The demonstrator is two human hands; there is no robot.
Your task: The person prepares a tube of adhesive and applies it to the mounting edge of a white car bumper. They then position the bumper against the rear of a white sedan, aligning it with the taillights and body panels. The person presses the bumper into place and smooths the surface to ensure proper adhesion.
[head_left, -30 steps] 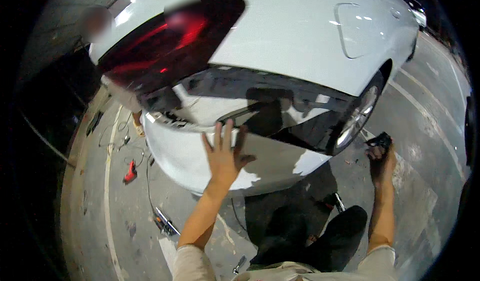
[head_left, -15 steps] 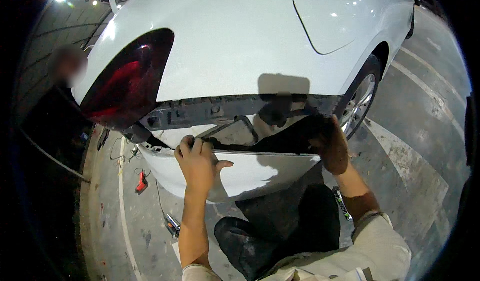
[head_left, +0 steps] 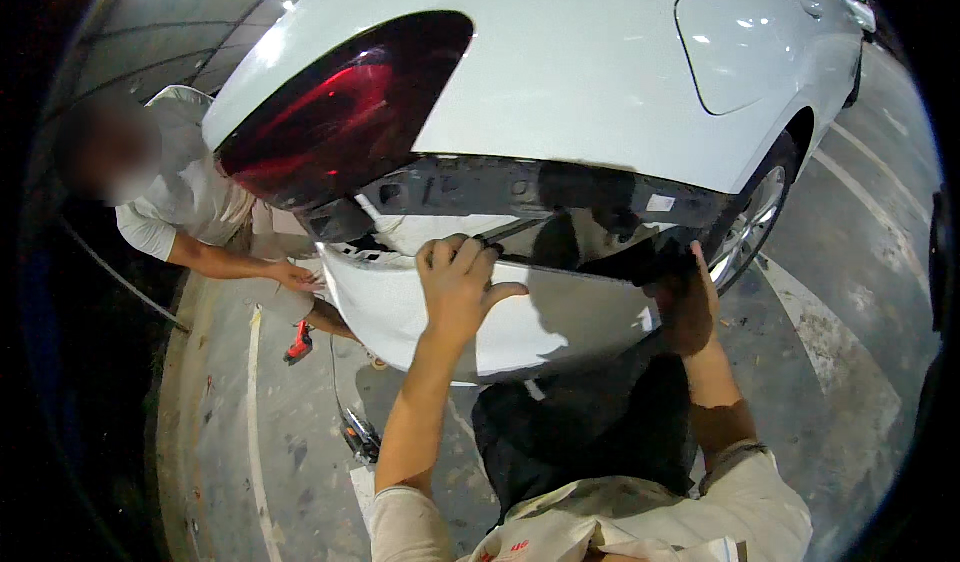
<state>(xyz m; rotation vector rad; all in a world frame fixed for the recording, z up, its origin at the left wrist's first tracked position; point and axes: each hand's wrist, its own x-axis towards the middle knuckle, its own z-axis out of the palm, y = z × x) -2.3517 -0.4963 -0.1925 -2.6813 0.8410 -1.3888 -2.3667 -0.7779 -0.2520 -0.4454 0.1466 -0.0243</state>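
Observation:
A white rear bumper cover (head_left: 590, 327) hangs partly off the white car (head_left: 590, 72), with a dark gap between its upper edge and the body. My left hand (head_left: 458, 280) holds that upper edge, fingers curled over it and thumb stretched to the right. At the bumper's right end, near the wheel, my right hand (head_left: 690, 307) grips the corner; its fingers are mostly lost in shadow. A black mounting strip (head_left: 470, 187) runs along the body above the gap. The dark red tail light (head_left: 350, 107) is at the upper left.
A co-worker crouches at the left, one hand (head_left: 298, 277) by the bumper's left end. A red tool (head_left: 299, 343) and a black-and-silver corded tool (head_left: 360, 438) lie on the grey floor (head_left: 310, 502). The rear wheel (head_left: 755, 212) stands right of my right hand.
The co-worker has leaned in, with a hand now at the bumper's left end. My view has shifted, and less of the space behind the bumper shows. Both my hands remain on the bumper.

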